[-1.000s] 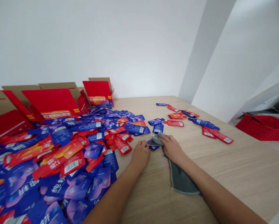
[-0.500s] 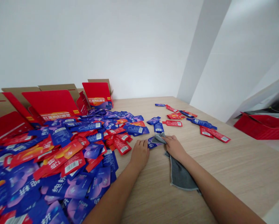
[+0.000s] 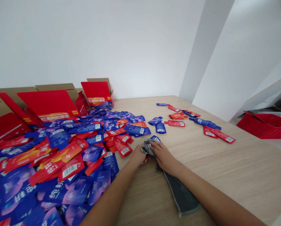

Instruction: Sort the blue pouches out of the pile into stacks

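Observation:
My right hand (image 3: 163, 158) is closed on a grey cloth (image 3: 183, 192), whose bunched end covers most of a blue pouch (image 3: 156, 138). The cloth's loose end trails under my right forearm onto the table. Close against it on the left, my left hand (image 3: 138, 156) grips the pouch's near end; its fingertips are partly hidden by the cloth. Just beyond both hands lies another blue pouch (image 3: 160, 128) with a white label, and a red pouch (image 3: 175, 123) is a little farther right.
A big heap of blue and red pouches (image 3: 70, 163) spreads over the left side. Open red cartons (image 3: 48, 103) stand behind it along the wall. Several scattered pouches (image 3: 205, 123) lie at the back right. Past the table's right edge is a red box (image 3: 262, 127).
My right hand has moved left with the cloth, up against my left hand. The cloth now wraps over the pouch, which has turned so its end points away from me.

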`<state>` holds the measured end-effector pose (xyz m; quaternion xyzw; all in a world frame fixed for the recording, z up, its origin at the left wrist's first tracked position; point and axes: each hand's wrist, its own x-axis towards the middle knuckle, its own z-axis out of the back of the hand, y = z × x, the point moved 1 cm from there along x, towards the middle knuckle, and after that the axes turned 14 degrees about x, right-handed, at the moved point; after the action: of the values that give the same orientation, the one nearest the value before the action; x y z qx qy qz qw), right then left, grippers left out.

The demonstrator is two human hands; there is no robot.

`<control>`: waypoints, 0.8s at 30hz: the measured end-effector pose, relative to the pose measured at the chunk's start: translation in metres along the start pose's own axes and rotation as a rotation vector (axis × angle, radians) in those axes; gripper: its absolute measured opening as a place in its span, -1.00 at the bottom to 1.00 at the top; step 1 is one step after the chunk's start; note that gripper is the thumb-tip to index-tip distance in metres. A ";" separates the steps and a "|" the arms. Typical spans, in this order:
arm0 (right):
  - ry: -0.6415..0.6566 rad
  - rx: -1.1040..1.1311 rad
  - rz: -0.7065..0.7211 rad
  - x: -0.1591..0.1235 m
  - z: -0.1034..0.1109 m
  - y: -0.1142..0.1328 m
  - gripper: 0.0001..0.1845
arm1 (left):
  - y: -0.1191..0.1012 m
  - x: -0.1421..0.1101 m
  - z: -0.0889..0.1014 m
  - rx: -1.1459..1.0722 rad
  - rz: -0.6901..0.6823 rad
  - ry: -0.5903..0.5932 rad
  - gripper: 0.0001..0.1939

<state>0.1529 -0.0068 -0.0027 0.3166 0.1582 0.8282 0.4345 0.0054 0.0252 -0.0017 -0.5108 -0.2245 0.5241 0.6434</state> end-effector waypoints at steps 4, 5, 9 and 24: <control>0.037 -0.155 -0.241 0.007 0.002 -0.017 -0.38 | 0.001 0.002 0.002 0.054 0.054 0.056 -0.71; 0.024 -0.177 -0.285 0.007 0.005 -0.021 -0.39 | 0.001 0.003 0.002 0.055 0.063 0.059 -0.73; 0.009 -0.095 -0.168 0.003 0.007 -0.020 -0.34 | 0.000 0.003 0.001 0.044 0.077 0.036 -0.76; -0.172 0.010 -0.347 -0.001 0.023 -0.030 -0.43 | -0.007 -0.003 0.036 -0.517 -0.271 -0.568 -0.58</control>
<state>0.1870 0.0092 -0.0022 0.3562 0.1769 0.7101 0.5810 -0.0225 0.0381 0.0195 -0.4566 -0.5830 0.4809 0.4695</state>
